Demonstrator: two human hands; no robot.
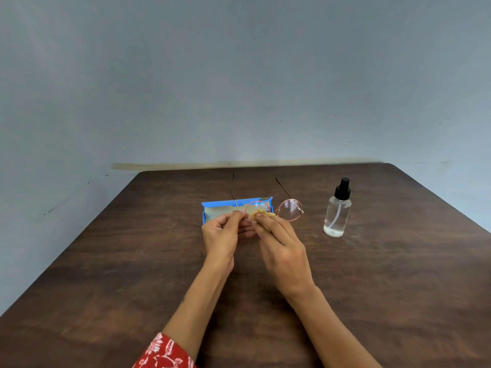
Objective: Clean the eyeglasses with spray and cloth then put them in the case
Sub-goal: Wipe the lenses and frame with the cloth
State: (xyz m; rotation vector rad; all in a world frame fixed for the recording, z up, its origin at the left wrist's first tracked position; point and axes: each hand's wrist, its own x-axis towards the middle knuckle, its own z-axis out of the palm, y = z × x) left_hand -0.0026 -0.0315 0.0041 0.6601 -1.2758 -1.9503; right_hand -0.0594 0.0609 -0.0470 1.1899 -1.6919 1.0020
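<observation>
Round eyeglasses (pixel 289 210) with a thin pink-gold frame are held above the table, temples pointing away from me. My left hand (pixel 223 235) pinches the frame at the left lens edge. My right hand (pixel 281 248) pinches a small yellowish cloth (pixel 261 214) against the left lens. The right lens is bare. Behind my hands lies the open blue case (pixel 228 204) with a pale lining, partly hidden by my left hand. A clear spray bottle (pixel 337 211) with a black nozzle stands upright to the right, apart from my hands.
The dark brown wooden table (pixel 132 261) reaches a grey-blue wall at its far edge. My left arm carries a red patterned sleeve (pixel 164 353) at the bottom of the view.
</observation>
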